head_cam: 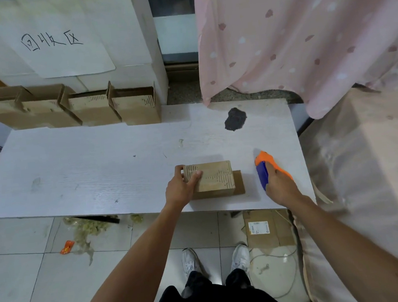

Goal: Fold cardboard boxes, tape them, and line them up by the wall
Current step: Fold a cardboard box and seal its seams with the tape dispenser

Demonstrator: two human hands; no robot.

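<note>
A small folded cardboard box (215,179) stands on the white table (88,174) near its front edge, its top flaps closed and one flap lying flat to its right. My left hand (183,189) grips the box's left end, thumb on top. To the right, my right hand (280,183) holds an orange and blue tape dispenser (263,169) just above or on the table, apart from the box. Several open cardboard boxes (75,105) stand in a row at the back left against the wall.
A dark patch (235,119) marks the table's far right. A pink curtain (303,42) hangs at the back right, with a covered surface (372,161) beside the table. On the floor lie flat cardboard (266,231), a cable, plastic scraps and a small orange object (67,247).
</note>
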